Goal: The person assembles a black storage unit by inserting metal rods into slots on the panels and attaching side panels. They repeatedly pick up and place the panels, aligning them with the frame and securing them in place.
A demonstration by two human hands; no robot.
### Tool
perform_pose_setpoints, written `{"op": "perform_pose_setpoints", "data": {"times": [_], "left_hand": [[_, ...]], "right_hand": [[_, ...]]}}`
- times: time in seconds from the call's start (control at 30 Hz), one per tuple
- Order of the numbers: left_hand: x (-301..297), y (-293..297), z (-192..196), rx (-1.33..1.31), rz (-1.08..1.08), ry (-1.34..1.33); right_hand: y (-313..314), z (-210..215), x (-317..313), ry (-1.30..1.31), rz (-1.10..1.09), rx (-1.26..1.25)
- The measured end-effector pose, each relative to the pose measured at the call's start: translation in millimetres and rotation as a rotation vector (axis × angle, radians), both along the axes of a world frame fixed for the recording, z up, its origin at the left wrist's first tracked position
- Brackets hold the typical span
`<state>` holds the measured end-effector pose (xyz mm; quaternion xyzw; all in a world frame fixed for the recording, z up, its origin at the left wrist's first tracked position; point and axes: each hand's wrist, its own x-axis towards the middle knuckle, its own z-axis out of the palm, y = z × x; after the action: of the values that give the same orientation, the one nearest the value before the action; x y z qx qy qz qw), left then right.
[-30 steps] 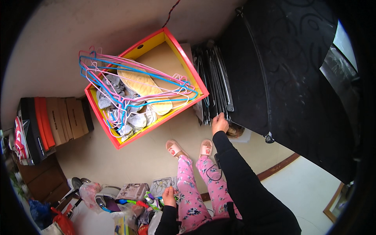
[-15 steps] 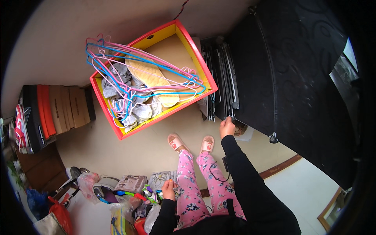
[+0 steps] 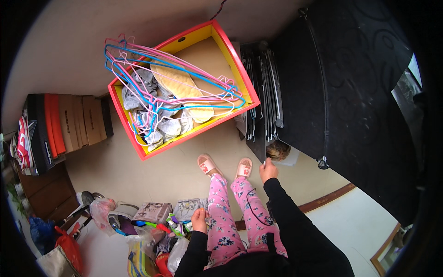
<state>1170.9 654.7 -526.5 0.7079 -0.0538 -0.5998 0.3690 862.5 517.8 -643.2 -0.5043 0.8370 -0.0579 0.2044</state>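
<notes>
Right hand (image 3: 268,170) at black wardrobe (image 3: 350,92), beside hanger-filled red-and-yellow box (image 3: 233,51)

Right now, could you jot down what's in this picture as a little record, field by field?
right hand: reaching to the lower edge of the black folded frames
left hand: hanging by the leg, holding nothing
box: red outside, yellow inside, on the floor
in box: pink and blue hangers, insoles, grey socks
feet: pink slippers
left wall: stacked shoeboxes

Thin plastic-coated wire hangers (image 3: 152,78) are gleaming glossy in the matt red-and-yellow, seemingly cardboard box (image 3: 240,76); black fabric wardrobe cover (image 3: 355,92) is looking dull; pink trousers (image 3: 221,217) are showing soft printed cloth.
</notes>
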Motion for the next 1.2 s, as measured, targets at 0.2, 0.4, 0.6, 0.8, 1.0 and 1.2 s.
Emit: {"op": "perform_pose_setpoints", "data": {"times": [0.2,0.4,0.6,0.8,1.0,1.2], "left_hand": [[1.1,5.7,-1.5,-0.024,-0.024,0.007],[-1.1,9.9,4.6,-0.003,0.01,-0.015],[-6.9,32.3,7.5,-0.037,0.093,-0.014],[-23.2,63.9,20.3,-0.038,0.105,-0.062],[-35.6,78.8,47.1,-0.116,0.162,-0.031],[-26.5,89.5,59.7,-0.122,0.105,-0.037]], "right_hand": [[-26.9,-5.5,12.4,0.095,0.052,0.13],[-25.7,-6.1,0.8,0.167,0.165,0.063],[38.7,20.2,-23.0,0.183,0.264,-0.005],[91.1,63.0,-68.5,0.22,0.386,0.053],[116.9,127.8,-124.2,0.114,0.543,0.022],[150.6,214.5,-160.1,0.044,0.6,0.059]]}}
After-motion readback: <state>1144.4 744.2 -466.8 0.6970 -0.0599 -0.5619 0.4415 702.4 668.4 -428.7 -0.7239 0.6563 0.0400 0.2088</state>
